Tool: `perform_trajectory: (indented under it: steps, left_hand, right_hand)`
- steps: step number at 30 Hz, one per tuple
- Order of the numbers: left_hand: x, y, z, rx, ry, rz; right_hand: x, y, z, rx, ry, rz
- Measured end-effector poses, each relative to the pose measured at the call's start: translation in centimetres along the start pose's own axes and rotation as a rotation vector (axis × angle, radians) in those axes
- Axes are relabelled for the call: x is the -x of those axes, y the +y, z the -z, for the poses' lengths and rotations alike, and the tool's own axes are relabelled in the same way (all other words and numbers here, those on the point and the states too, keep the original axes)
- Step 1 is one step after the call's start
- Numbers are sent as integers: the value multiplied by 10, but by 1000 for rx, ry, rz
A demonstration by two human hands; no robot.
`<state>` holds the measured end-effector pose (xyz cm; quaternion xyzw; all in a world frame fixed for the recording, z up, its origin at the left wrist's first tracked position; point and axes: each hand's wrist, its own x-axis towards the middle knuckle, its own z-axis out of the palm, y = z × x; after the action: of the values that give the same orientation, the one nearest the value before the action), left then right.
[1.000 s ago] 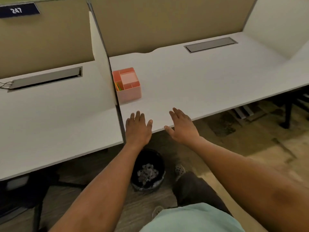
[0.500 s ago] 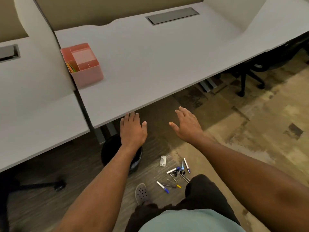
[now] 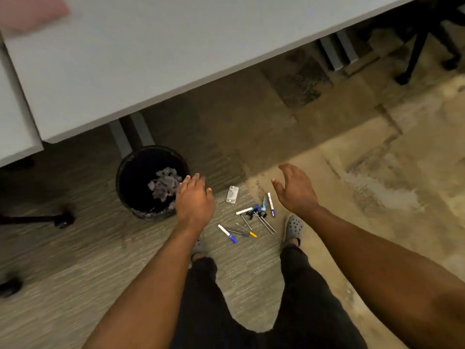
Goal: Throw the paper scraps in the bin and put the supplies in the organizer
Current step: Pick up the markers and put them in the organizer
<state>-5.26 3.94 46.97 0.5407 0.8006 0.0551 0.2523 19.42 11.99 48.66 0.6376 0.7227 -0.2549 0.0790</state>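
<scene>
Several pens, markers and binder clips lie scattered on the carpet between my feet, with a small clear case just above them. A black bin stands left of them under the desk edge, with crumpled paper scraps inside. My left hand hovers open over the bin's right rim. My right hand hovers open to the right of the supplies. The pink organizer shows only as a blurred corner at the top left on the desk.
The white desk spans the top, with grey legs behind the bin. Chair bases stand at the left and top right. My grey clogs flank the supplies on the floor.
The view has tilted down from the desk to the floor. Both open hands have dropped from the desk edge towards the bin and the supplies. The organizer has slid to the top left corner.
</scene>
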Motion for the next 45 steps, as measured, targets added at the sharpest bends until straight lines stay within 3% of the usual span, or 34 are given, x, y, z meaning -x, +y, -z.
perform_trajectory:
  steps: [8,16,19,25,30,33,37,41,45]
  left_hand:
    - [-11,8,-175,40,-256,110]
    - [-36,-45,-346,54,-355,195]
    - [-55,-62,-408,33,-366,140]
    - [-109,-78,-505,-92,-352,-23]
    - [-135,-71,-556,-122,-356,-237]
    - [-140,-63,-572,-212,-373,-300]
    - [-140,-58,-579,-311,-377,-322]
    - [-138,-68,-576,-186,-366,-209]
    - [-125,-86,-557,188,-262,10]
  right_hand:
    - [-50,106,-113,-59,-170,-57]
    - [-111,181,-281,-139,-349,-274]
    - [-133,210,-335,-56,-384,-367]
    - [-172,262,-423,78,-360,-199]
    - [-180,273,-462,78,-273,-96]
    - [-184,277,-476,25,-159,-164]
    - [-191,282,-485,-43,-140,-262]
    - [-191,286,-481,-158,-127,-286]
    - [-178,274,-467,-220,-56,-217]
